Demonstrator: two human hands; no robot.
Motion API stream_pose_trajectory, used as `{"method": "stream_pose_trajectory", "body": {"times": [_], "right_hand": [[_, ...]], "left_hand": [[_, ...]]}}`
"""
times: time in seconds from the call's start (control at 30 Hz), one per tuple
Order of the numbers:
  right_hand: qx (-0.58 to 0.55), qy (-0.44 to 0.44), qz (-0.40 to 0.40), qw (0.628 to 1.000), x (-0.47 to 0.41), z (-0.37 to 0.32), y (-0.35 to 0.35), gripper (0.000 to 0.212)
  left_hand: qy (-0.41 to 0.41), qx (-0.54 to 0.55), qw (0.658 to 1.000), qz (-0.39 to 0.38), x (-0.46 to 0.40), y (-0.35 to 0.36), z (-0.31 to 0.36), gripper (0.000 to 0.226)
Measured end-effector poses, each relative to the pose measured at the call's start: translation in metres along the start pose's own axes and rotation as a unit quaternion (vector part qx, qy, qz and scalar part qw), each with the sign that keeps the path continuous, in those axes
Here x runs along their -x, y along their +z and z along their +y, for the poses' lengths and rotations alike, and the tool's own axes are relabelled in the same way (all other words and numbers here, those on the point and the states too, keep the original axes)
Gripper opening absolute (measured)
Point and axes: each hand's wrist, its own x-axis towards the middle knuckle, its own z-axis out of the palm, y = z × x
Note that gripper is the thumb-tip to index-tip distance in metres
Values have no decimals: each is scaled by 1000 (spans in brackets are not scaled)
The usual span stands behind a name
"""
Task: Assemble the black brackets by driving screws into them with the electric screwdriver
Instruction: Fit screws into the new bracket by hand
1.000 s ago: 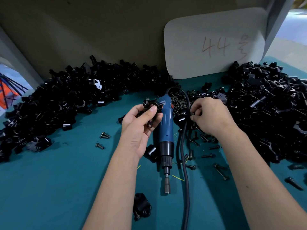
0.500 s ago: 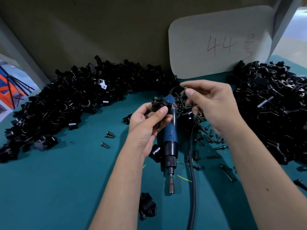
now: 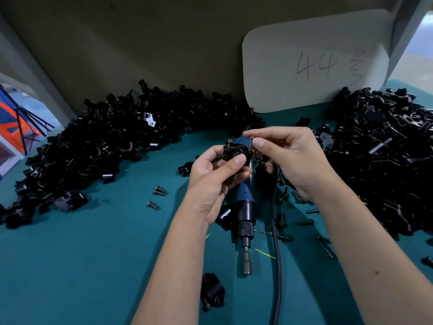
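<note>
My left hand (image 3: 216, 177) grips a black bracket (image 3: 235, 150) above the middle of the teal table. My right hand (image 3: 290, 158) pinches a small silver screw (image 3: 251, 143) between thumb and forefinger, upright at the bracket's right side. Beneath both hands the blue electric screwdriver (image 3: 244, 207) lies flat on the table, its bit pointing toward me, with its black cable (image 3: 277, 254) running down to the frame's lower edge. Neither hand touches the screwdriver.
Big heaps of black brackets lie at the left (image 3: 98, 141) and right (image 3: 384, 146). Loose screws (image 3: 160, 190) are scattered either side of the screwdriver. A single bracket (image 3: 212, 295) lies near me. A white card marked 44 (image 3: 314, 66) leans against the back wall.
My right hand has come up from the screw pile with a screw and moved left to the bracket in my left hand, which stayed nearly still.
</note>
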Motion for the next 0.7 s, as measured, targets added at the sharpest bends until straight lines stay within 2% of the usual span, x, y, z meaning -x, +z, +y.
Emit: {"method": "stream_pose_trajectory", "body": {"times": [0.17, 0.33, 0.4, 0.5, 0.57, 0.7], "right_hand": [[-4, 10, 2, 1000, 1, -2, 0, 22], [-22, 46, 91, 995, -1, -11, -21, 16], [31, 67, 120, 990, -2, -14, -37, 14], [214, 92, 168, 958, -1, -11, -52, 29], [292, 137, 137, 937, 0, -13, -57, 38], [387, 242, -97, 884, 2, -26, -56, 18]], "left_hand": [[2, 1, 1000, 8, 0, 0, -1, 29], [7, 13, 999, 46, -1, -1, 1, 32], [11, 26, 998, 62, -2, -2, 2, 31], [11, 28, 997, 74, -3, -4, 2, 23], [7, 24, 997, 74, -3, -4, 1, 19], [5, 15, 997, 79, -2, -2, 0, 26]]}}
